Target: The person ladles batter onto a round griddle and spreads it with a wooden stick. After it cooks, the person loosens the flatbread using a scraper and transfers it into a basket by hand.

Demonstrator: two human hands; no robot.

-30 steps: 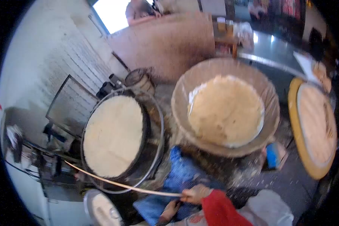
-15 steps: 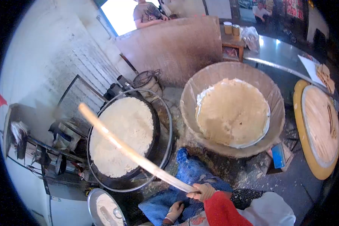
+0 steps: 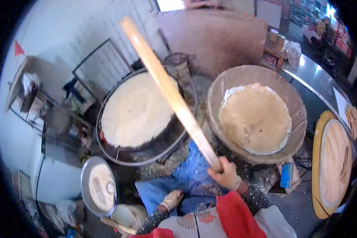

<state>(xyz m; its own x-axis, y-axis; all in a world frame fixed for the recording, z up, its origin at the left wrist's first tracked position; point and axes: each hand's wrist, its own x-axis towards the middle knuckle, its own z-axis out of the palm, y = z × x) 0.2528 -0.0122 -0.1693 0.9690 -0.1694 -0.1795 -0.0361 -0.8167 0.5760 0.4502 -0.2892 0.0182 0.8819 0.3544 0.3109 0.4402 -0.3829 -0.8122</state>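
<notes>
My right hand (image 3: 226, 174), low in the centre, is wrapped round the lower end of a long wooden stick (image 3: 170, 93). The stick slants up and left, its far end raised in front of the round pan. A pale, flat round of batter or dough (image 3: 135, 113) covers the pan (image 3: 162, 154). My left hand (image 3: 171, 199) rests on the blue cloth (image 3: 154, 194) over my lap, its fingers curled; whether anything is in them is hidden. Right of the stick, a big basket (image 3: 299, 119) holds a stack of brown flatbreads (image 3: 256, 117) on white cloth.
A metal bowl (image 3: 87, 198) of pale batter with a ladle stands at lower left. At the right are a yellow-rimmed round board (image 3: 318, 170) and a blue box (image 3: 286, 174). A brown panel (image 3: 218, 39) stands behind the pan, with a person (image 3: 204, 4) beyond it, partly cut off.
The stick has swung up from low across the pan's near side to a steep slant. The view has shifted, and the bowl at lower left shows more fully.
</notes>
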